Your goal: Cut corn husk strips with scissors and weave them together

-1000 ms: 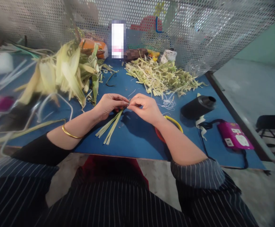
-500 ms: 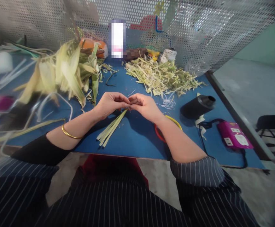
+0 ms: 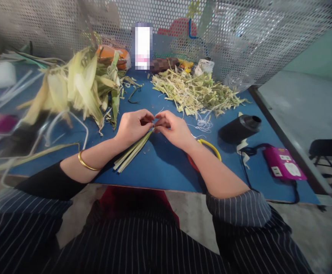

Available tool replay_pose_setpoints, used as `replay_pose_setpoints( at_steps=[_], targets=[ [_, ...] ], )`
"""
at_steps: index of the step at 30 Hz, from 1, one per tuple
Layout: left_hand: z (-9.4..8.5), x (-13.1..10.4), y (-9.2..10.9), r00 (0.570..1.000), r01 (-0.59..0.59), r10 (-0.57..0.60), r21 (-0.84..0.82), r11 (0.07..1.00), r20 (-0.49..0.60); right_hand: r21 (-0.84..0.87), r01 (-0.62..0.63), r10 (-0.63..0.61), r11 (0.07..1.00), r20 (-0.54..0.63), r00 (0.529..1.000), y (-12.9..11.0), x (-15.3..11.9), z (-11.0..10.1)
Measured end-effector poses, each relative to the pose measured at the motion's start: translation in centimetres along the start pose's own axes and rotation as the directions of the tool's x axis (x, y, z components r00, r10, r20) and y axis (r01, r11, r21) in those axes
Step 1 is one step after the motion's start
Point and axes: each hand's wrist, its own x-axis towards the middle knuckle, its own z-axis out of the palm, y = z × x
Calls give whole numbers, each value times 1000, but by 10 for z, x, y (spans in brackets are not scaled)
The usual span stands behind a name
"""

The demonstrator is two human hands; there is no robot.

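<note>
A slim bundle of pale green corn husk strips point(image 3: 132, 153) slants down to the left just above the blue table, its loose ends fanned toward me. My left hand point(image 3: 131, 127) pinches its upper end between thumb and fingers. My right hand point(image 3: 175, 128) meets it there, thumb and fingertips closed at the bundle's tip; what they grip is too small to make out. Behind the fingertips a thin white thread point(image 3: 160, 111) shows. Under my right forearm, partly hidden, lie scissors with yellow and red handles point(image 3: 210, 146).
Whole corn husks point(image 3: 82, 83) are heaped at the back left, shredded husk point(image 3: 194, 91) at the back right. Tangled white thread point(image 3: 204, 123) lies near a black cylinder point(image 3: 238, 129). A purple power socket box point(image 3: 284, 163) with cables sits right. A perforated metal screen point(image 3: 166, 11) borders the back.
Both hands have shifted slightly while staying together at the bundle's tip. The bundle's loose ends have swung a little up and to the left.
</note>
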Motion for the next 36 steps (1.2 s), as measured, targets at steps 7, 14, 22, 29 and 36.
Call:
replay_pose_setpoints(
  at_steps=[7, 14, 22, 29, 36],
  targets=[
    [3, -3, 2, 998, -43, 49, 130, 991, -46, -47, -25, 20, 999, -96, 995, -4, -1, 2],
    [4, -5, 0, 990, -118, 130, 200, 973, -48, 226, -144, 155, 963, -33, 987, -1, 3, 4],
    [4, -7, 3, 985, -155, 167, 192, 969, -46, 284, -215, 244, 934, -70, 967, 1, 2, 3],
    [3, -5, 2, 989, -66, 86, 161, 985, -117, -53, -20, 4, 998, -281, 960, 5, 4, -4],
    [1, 8, -18, 961, 270, -271, -13, 963, -54, 12, -12, 14, 1000, -263, 965, 1, 5, -9]
  ],
)
